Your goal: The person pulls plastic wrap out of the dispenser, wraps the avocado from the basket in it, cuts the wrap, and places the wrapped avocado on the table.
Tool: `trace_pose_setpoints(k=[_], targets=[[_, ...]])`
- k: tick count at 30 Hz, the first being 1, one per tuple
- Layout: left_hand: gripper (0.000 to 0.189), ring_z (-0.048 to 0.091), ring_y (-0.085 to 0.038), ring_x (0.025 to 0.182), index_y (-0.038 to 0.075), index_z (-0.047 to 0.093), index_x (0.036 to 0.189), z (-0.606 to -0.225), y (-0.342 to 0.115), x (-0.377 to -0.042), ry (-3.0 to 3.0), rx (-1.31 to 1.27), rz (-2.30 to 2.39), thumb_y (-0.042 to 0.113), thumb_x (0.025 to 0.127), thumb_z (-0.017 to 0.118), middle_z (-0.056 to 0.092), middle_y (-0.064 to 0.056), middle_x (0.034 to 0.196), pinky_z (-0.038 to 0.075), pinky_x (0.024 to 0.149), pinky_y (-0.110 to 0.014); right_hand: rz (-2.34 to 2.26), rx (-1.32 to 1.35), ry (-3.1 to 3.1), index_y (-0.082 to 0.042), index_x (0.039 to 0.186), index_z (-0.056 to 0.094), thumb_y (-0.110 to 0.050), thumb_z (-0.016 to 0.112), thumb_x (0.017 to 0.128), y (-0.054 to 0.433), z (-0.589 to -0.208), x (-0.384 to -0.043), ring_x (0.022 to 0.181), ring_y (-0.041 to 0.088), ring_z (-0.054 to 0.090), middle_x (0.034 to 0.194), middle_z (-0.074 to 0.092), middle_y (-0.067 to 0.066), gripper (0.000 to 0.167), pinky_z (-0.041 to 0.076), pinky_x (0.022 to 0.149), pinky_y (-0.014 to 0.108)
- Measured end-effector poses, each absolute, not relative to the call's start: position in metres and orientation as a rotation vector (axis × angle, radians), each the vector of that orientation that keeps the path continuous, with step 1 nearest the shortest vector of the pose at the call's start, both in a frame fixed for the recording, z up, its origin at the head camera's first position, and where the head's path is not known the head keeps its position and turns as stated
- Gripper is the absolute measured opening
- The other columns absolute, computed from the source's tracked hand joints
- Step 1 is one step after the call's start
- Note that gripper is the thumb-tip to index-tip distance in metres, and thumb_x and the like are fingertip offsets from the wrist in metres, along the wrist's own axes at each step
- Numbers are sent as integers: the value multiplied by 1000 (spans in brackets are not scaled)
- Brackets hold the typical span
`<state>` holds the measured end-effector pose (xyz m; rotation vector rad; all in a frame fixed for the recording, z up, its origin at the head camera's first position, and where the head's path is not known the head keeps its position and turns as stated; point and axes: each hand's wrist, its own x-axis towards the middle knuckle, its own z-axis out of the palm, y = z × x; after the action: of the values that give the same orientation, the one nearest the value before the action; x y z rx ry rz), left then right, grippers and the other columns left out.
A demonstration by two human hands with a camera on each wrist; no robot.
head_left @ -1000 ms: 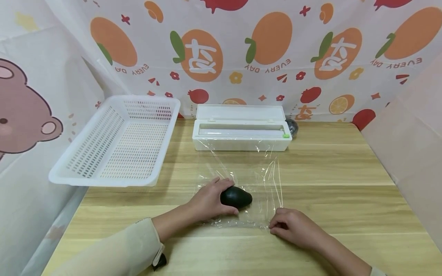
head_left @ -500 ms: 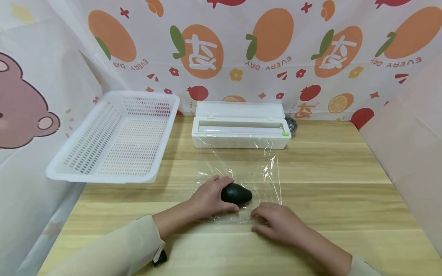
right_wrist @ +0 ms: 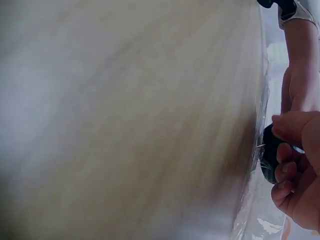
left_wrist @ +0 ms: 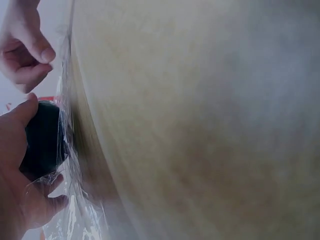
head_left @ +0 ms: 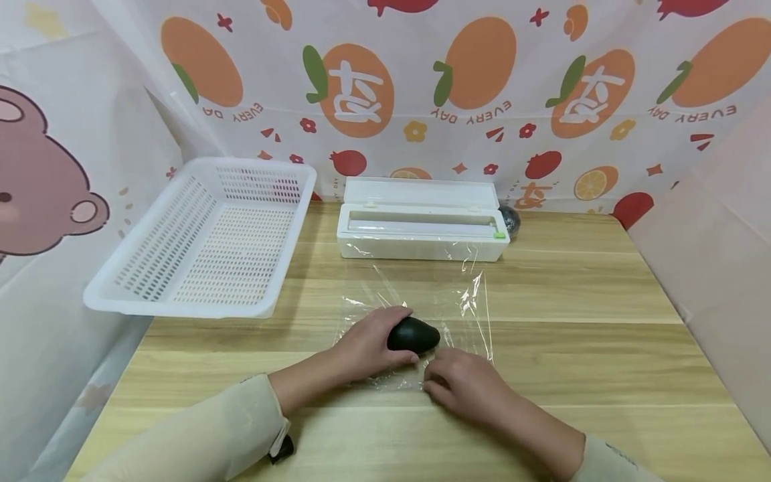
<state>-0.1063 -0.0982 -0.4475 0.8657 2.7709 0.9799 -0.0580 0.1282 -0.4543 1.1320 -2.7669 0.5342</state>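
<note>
A dark green avocado (head_left: pixel 413 336) lies on a sheet of clear cling film (head_left: pixel 470 301) spread over the table, narrow end to the right. My left hand (head_left: pixel 373 343) grips its left end, thumb on the near side and fingers on the far side. Film clings around those fingers in the left wrist view. Just right of the avocado, my right hand (head_left: pixel 464 381) is at the film's front edge with curled fingers (right_wrist: pixel 286 172). Its thumb and forefinger come close together there; I cannot tell whether film is between them. The film runs back to a white cling film dispenser (head_left: pixel 421 249).
The dispenser's lid (head_left: pixel 421 192) stands up, and a green slider (head_left: pixel 499 235) sits at its right end. Behind that end is a dark round object (head_left: pixel 510 219). A white perforated basket (head_left: pixel 274 304) stands at left. Printed sheets (head_left: pixel 415 80) wall the wooden table (head_left: pixel 602 375).
My right hand has left the film's right front corner and moved left along the edge, close to the avocado. My left hand keeps its grip, with almost no shift.
</note>
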Motion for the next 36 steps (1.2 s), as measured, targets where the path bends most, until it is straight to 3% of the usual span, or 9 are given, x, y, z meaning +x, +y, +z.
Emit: trace_pose_setpoints(k=[6,14,18,22,28,32,36], targets=[[79,58,-21,112,14,49,144,-445,-96,-107,2743,878,978,43,78,82,61,-5,133,51,92,-38,499,1177,-2784,-25,85,70,-30,76,83,125,-456,-58,72,1,53,82,58,-14,8,48,62,21],[69,53,-22,128,12,52,139,-443,-97,-106,2727,961,975,37,82,80,57,-6,138,47,103,-41,508,1135,-2850,-27,81,66,-27,69,90,122,-450,-61,70,1,53,79,56,-16,9,48,62,22],[72,52,-22,130,16,46,146,-440,-98,-107,2689,961,971,35,85,78,54,-6,142,45,106,-42,594,1058,-2867,-27,81,61,-24,68,87,123,-439,-68,67,1,48,76,52,-18,10,44,60,19],[68,48,-22,133,22,41,150,-437,-99,-107,2617,944,957,36,91,71,48,-5,148,43,107,-43,640,1017,-2897,-26,80,60,-21,69,85,124,-429,-77,65,2,46,73,50,-16,11,41,58,18],[59,42,-22,138,22,39,152,-430,-100,-110,2528,889,926,47,100,52,38,-4,154,38,111,-45,743,969,-2996,-25,82,61,-20,68,87,125,-420,-90,68,4,49,75,52,-15,10,42,62,20],[72,41,-25,138,21,36,153,-426,-100,-112,2504,904,874,52,93,61,35,-5,157,39,110,-47,812,929,-3019,-25,81,62,-20,69,88,125,-416,-97,68,5,50,75,54,-14,11,44,62,22],[71,43,-25,136,18,37,152,-425,-101,-115,2502,936,851,40,92,68,38,-5,155,40,109,-46,830,927,-3003,-24,82,65,-22,71,88,127,-414,-104,69,5,50,76,54,-14,10,43,63,22]])
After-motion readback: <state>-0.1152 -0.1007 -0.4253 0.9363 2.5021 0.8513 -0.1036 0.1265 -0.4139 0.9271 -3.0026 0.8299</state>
